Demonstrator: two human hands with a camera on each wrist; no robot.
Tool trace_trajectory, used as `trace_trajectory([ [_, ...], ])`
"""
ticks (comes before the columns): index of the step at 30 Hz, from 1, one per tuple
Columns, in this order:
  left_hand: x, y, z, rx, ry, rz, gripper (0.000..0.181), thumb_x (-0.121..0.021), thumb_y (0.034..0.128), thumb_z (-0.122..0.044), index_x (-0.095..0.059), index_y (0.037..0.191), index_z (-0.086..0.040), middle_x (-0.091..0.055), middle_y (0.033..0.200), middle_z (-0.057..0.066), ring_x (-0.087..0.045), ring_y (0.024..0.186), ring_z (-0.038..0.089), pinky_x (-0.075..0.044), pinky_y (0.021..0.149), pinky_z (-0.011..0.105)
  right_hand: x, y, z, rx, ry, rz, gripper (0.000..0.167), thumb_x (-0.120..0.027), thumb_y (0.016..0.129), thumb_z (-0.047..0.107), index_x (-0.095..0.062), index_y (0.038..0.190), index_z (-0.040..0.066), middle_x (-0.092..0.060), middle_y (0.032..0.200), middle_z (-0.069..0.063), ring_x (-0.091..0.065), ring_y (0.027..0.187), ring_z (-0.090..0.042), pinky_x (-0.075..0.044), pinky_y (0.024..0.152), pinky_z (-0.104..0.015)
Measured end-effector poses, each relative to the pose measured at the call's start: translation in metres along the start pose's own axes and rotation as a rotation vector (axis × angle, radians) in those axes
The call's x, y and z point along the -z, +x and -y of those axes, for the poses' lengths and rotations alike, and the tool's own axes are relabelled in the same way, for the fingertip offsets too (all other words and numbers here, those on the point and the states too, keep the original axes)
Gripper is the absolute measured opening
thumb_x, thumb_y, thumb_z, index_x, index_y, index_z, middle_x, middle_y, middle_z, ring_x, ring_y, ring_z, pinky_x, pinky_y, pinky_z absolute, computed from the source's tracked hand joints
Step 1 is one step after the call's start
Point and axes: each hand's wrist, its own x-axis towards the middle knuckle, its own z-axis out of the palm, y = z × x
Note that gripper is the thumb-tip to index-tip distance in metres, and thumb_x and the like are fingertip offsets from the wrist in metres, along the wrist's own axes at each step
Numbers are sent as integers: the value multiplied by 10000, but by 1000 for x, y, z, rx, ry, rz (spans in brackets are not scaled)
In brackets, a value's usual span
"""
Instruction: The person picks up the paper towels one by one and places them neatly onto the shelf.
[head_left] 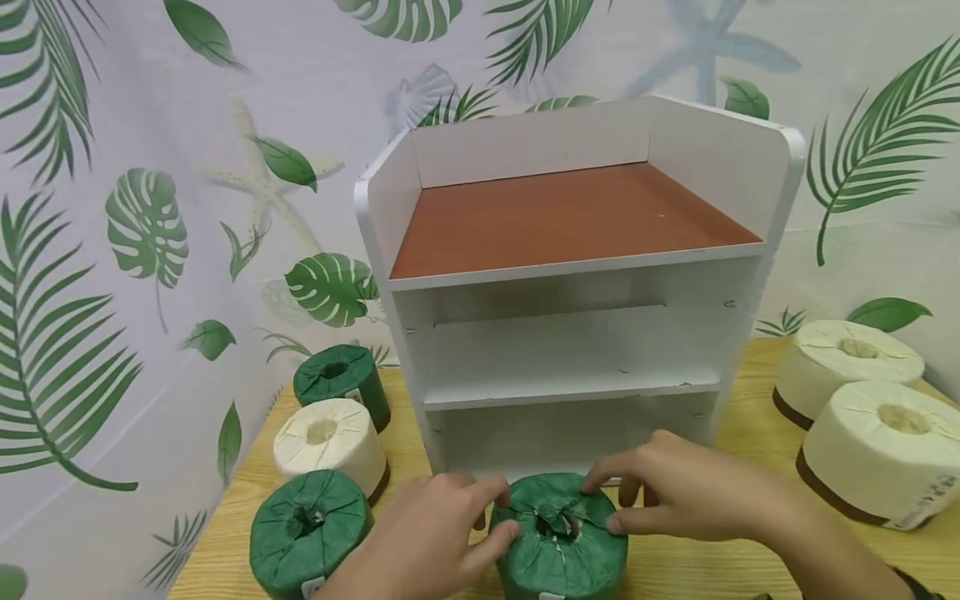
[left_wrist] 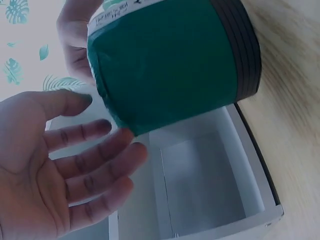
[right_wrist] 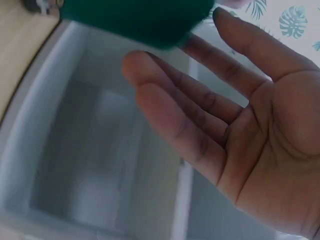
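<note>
A green paper-wrapped roll stands upright on the table in front of the white shelf unit, its top wrapping gathered around the centre hole. The left hand touches the roll's left upper edge with loosely bent fingers. From the right, the other hand rests its fingertips on the top right rim. In the left wrist view the roll shows a dark band at its base, and the left hand has its fingers spread beside it. The right wrist view shows the right hand with relaxed fingers near the green roll.
The white shelf unit has a brown top and open compartments. Left of it stand two green rolls and a cream roll between them. Two more cream rolls stand on the right of the wooden table. A leaf-patterned sheet hangs behind.
</note>
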Motion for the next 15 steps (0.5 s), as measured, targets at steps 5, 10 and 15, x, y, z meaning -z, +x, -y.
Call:
trace_trajectory([
  [5,-1,-1,-2,-1,-9,-6,176,-620,959,-384,-662,1032,-230,-542,631,-158,-423,531,-55,-321,444,175,2,-18,-3,34,-22,-22,291,-652,970,341,-674,1240,233,-724,972,123,-635,729,60,-535,632,-220],
  [10,-3,0,-3,23,-39,59,349,-609,937,-521,-651,1134,-235,-526,616,-164,-430,509,-37,-336,444,203,-1,-17,-2,36,-22,-27,409,-628,980,371,-606,1349,197,-730,1048,71,-632,748,64,-539,641,-226],
  [15,-10,2,-3,31,-23,134,472,-569,935,-594,-603,1273,-266,-580,660,-108,-470,527,-4,-372,465,220,-8,-13,-4,41,-57,-2,484,-592,984,433,-561,1415,217,-696,1188,7,-618,816,59,-540,686,-238],
])
